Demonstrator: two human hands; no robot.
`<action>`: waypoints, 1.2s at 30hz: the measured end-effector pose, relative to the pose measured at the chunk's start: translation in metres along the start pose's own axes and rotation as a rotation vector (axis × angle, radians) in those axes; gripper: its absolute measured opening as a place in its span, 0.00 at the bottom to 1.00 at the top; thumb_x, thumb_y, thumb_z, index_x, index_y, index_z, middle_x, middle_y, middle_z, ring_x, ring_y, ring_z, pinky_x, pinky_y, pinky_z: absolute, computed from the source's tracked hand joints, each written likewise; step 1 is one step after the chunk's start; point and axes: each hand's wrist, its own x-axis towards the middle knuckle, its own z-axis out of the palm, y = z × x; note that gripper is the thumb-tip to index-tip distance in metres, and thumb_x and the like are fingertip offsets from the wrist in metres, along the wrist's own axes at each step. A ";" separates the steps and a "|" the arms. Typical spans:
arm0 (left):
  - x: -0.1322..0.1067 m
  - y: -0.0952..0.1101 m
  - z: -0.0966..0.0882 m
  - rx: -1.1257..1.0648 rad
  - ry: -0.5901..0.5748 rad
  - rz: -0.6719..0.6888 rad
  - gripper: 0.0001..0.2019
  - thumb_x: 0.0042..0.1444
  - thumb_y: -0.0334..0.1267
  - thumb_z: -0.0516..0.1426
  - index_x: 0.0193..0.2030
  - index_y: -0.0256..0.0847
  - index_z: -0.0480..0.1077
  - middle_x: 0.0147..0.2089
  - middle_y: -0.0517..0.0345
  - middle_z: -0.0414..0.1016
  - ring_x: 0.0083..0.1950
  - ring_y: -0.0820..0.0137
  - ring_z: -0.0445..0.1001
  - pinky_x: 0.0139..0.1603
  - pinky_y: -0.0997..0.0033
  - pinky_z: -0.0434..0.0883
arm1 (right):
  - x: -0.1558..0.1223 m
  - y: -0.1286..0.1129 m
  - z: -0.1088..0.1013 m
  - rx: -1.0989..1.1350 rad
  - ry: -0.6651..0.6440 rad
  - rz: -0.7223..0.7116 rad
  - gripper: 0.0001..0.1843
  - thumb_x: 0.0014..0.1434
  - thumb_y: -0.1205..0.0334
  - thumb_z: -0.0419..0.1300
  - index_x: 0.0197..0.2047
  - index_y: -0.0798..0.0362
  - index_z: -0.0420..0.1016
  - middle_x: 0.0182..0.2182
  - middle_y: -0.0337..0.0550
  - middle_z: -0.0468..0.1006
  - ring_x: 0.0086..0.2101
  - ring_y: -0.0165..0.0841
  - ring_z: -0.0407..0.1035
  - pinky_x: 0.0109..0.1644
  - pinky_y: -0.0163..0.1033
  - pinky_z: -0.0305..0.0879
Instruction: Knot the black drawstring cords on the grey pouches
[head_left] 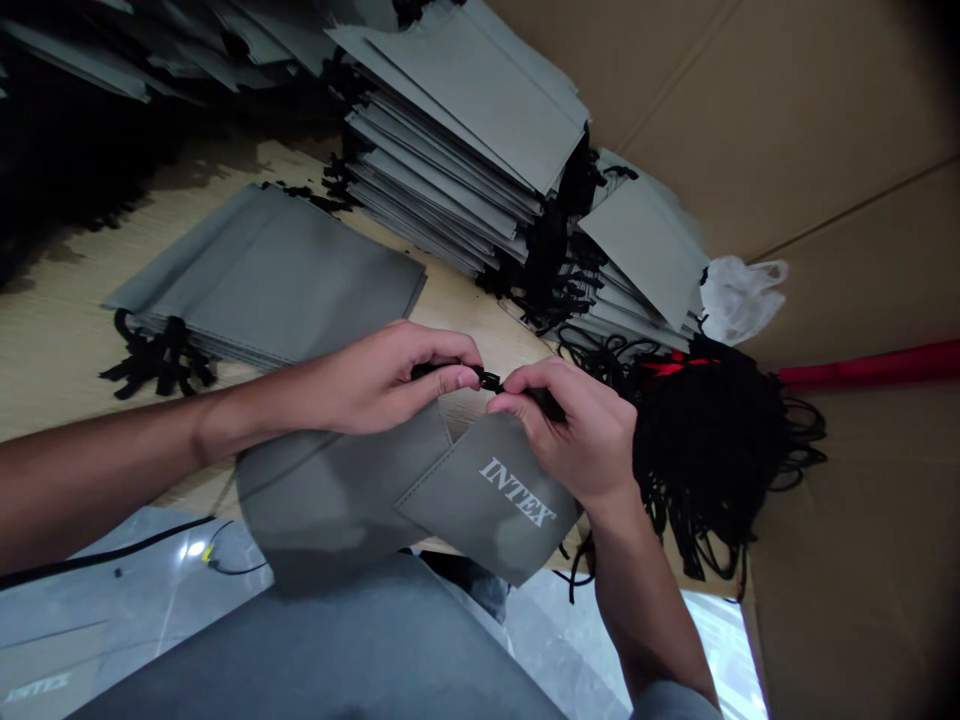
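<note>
My left hand (405, 378) and my right hand (577, 425) meet over the table, thumbs and forefingers pinched. Between the fingertips runs a short stretch of black cord (491, 381) with a small dark lump on it; whether that is a knot or a cord stopper I cannot tell. Beneath them lies a grey fabric pouch (345, 490), its flap-like corner printed INTEX (517, 492) in white. Part of the pouch hangs over the table's front edge. A flat pile of grey pouches (277, 270) with black cord ends lies beyond my left hand.
Tall stacks of grey pouches (480, 110) and a smaller stack (645, 240) stand at the back. A heap of black cords (705, 450) lies on the right, near a white plastic bag (742, 297) and a red strip (870, 366). Cardboard (855, 520) walls the right side.
</note>
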 end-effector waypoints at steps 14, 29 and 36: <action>-0.002 -0.002 0.001 0.055 -0.007 0.001 0.13 0.75 0.43 0.56 0.47 0.39 0.79 0.31 0.63 0.74 0.30 0.77 0.63 0.29 0.78 0.61 | 0.000 0.000 0.000 0.016 -0.009 -0.039 0.06 0.73 0.62 0.67 0.41 0.48 0.78 0.33 0.40 0.83 0.34 0.32 0.76 0.41 0.39 0.76; -0.001 -0.003 0.002 0.108 -0.004 -0.006 0.13 0.74 0.43 0.56 0.45 0.39 0.79 0.28 0.66 0.70 0.28 0.78 0.61 0.27 0.80 0.59 | 0.000 0.000 -0.003 0.001 -0.020 -0.048 0.05 0.71 0.66 0.67 0.42 0.50 0.77 0.34 0.39 0.82 0.35 0.32 0.76 0.43 0.39 0.75; -0.002 -0.007 0.003 0.089 -0.065 0.004 0.17 0.74 0.46 0.56 0.37 0.40 0.78 0.26 0.66 0.68 0.27 0.78 0.63 0.28 0.79 0.60 | 0.002 0.000 -0.001 0.151 -0.115 0.037 0.17 0.67 0.60 0.72 0.57 0.47 0.79 0.47 0.44 0.82 0.43 0.37 0.78 0.48 0.44 0.78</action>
